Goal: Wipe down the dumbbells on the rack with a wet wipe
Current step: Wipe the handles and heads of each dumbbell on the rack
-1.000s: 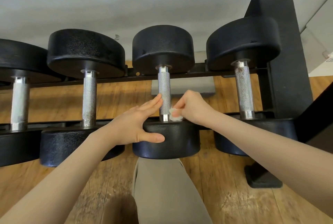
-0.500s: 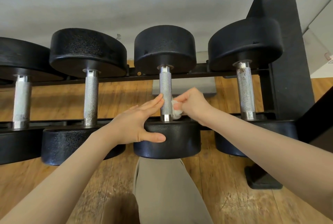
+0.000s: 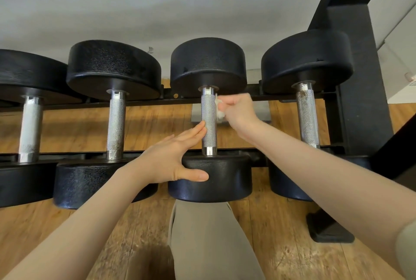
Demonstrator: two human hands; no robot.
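Evidently the right hand (image 3: 238, 111) is pinching the soft wet wipe (image 3: 220, 112) against the dumbbell (image 3: 209, 120) handle (heavy, rigid), while the left hand (image 3: 171, 158), fingers straight, is steadying it.

A black rack (image 3: 358, 90) on the wooden floor (image 3: 281, 246) carries four dumbbells (image 3: 208, 120) side by side.

Left hand (image 3: 171, 158) flat, fingers straight, thumb splayed; right hand (image 3: 238, 111) in a curled pinching grip.

black dumbbells (image 3: 209, 122) racked, white wipe (image 3: 219, 112) against handle
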